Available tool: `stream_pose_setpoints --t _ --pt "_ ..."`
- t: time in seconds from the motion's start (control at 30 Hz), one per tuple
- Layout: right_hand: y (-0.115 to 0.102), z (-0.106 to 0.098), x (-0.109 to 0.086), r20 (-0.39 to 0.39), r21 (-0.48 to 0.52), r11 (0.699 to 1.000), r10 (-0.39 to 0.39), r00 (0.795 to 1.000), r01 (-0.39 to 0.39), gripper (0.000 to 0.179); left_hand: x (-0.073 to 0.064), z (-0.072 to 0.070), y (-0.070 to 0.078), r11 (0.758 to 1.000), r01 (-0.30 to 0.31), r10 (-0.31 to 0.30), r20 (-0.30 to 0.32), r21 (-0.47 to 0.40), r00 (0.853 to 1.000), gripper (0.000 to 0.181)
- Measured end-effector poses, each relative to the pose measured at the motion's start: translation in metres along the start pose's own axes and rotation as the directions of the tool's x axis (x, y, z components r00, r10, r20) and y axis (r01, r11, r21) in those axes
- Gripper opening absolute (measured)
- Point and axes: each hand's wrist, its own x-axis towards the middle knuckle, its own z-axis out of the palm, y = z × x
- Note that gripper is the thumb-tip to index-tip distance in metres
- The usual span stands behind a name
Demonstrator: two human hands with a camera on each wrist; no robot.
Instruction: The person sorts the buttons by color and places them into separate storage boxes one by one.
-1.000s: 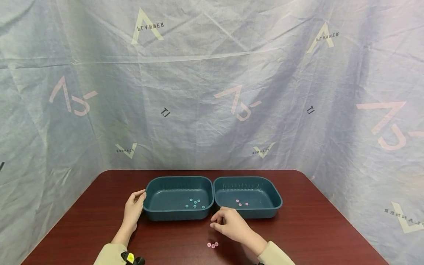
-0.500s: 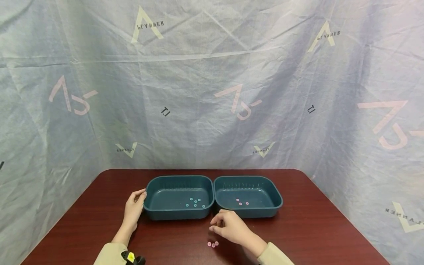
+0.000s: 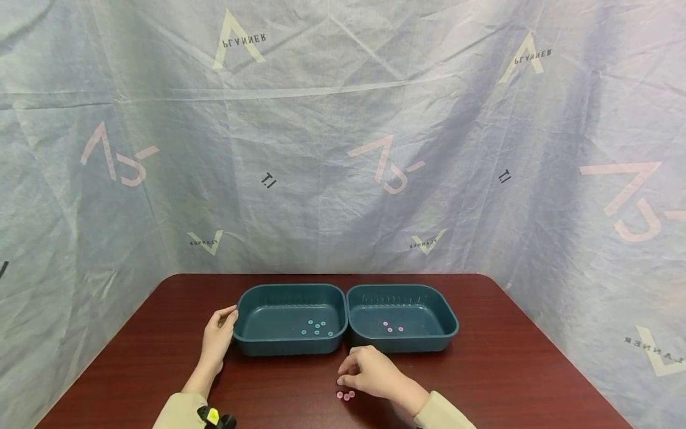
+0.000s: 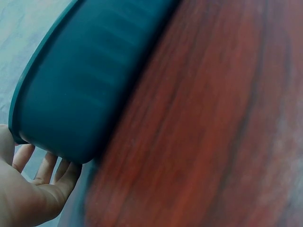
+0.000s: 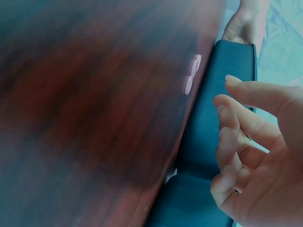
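My left hand (image 3: 217, 338) holds the left end of the left dark teal plastic basin (image 3: 289, 348). In the left wrist view, the thumb lies at the rim and the fingers (image 4: 46, 168) meet the end wall. Several small blue round buttons (image 3: 317, 326) lie inside that basin. My right hand (image 3: 372, 374) hovers over the table just above three small pink buttons (image 3: 346, 396). Its thumb and forefinger stand apart with nothing between them, and its other fingers are loosely bent, as the right wrist view shows. Three more pink buttons (image 3: 390, 329) lie in the right teal basin (image 3: 399, 344).
The two basins stand side by side, nearly touching, toward the back of the reddish-brown wooden table (image 3: 289, 393). A printed grey cloth (image 3: 321, 119) hangs behind and at both sides. Dark gear with a yellow patch (image 3: 213, 415) sits at the left wrist.
My right hand has come down and slightly nearer to the pink buttons on the table, away from the right basin. The left hand stays at the left basin's end.
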Motion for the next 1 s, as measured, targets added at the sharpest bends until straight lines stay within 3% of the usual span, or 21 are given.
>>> stream_pose_setpoints --t 0.37,0.67,1.0 --pt "-0.0074 0.0024 -0.0017 0.121 0.011 0.997 0.076 0.990 -0.078 0.006 -0.0006 0.0008 0.0005 1.000 -0.010 0.010 -0.002 -0.017 1.000 0.052" --pt "-0.0090 0.0085 0.0020 0.094 -0.085 0.996 0.030 0.995 -0.022 0.007 -0.0013 -0.0017 0.0020 1.000 -0.004 0.004 0.008 -0.001 1.000 0.053" --pt "-0.0094 0.0083 0.0012 0.116 -0.058 0.998 0.025 0.993 -0.018 0.014 -0.0012 -0.0006 0.0007 1.000 -0.013 0.013 -0.002 -0.006 1.000 0.051"
